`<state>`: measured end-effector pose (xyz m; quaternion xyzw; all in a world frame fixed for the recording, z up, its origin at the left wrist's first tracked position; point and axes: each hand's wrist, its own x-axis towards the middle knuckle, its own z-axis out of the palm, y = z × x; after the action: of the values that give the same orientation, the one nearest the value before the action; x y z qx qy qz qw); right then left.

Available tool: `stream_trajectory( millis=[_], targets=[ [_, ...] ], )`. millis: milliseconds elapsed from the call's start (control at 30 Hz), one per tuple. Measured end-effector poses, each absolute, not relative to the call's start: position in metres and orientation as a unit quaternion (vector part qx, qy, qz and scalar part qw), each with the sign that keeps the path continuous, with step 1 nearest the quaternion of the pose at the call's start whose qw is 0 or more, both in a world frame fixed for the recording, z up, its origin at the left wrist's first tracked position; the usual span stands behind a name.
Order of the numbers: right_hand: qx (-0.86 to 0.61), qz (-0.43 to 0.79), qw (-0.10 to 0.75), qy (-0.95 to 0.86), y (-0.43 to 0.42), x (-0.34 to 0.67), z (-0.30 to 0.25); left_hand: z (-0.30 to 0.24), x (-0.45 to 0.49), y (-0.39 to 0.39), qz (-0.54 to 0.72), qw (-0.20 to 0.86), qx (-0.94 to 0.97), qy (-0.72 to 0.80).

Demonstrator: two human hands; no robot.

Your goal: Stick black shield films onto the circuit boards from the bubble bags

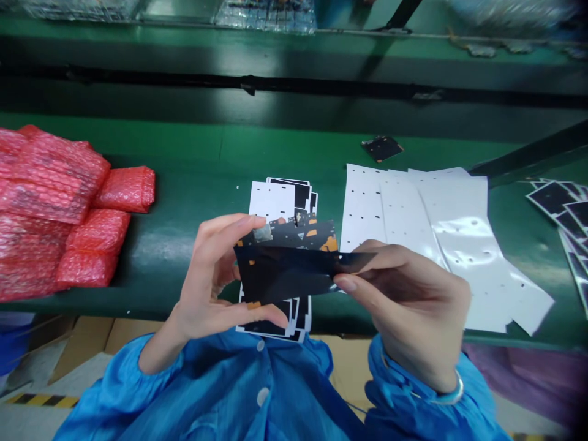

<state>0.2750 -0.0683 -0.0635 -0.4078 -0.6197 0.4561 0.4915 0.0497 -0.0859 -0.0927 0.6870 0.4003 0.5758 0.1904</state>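
Observation:
Between thumb and fingers, my left hand grips a dark circuit board with orange patches and small parts along its upper side. A thin, glossy black film covers the board's lower part. My right hand pinches the film's right end between thumb and forefinger. How much of the film touches the board I cannot tell. Beneath my hands lies a stack of white-edged black sheets, with a white sheet on top at the far end.
Large white sheets with small holes overlap on the right of the green bench. Another dark board lies behind them. Red bubble-wrap packages are piled at left. More black sheets lie far right. A shelf edge crosses above.

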Motion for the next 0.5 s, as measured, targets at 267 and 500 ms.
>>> stream_trajectory(
  millis=[267, 500],
  targets=[
    [-0.400, 0.480, 0.490, -0.607, -0.0674, 0.2742, -0.0635, -0.0924, 0.0480, -0.0871, 0.555, 0.173, 0.696, 0.422],
    [-0.404, 0.481, 0.485, -0.608, -0.0670, 0.2722, -0.0611, -0.0937, 0.0452, -0.0845, 0.564, 0.162, 0.711, 0.387]
  ],
)
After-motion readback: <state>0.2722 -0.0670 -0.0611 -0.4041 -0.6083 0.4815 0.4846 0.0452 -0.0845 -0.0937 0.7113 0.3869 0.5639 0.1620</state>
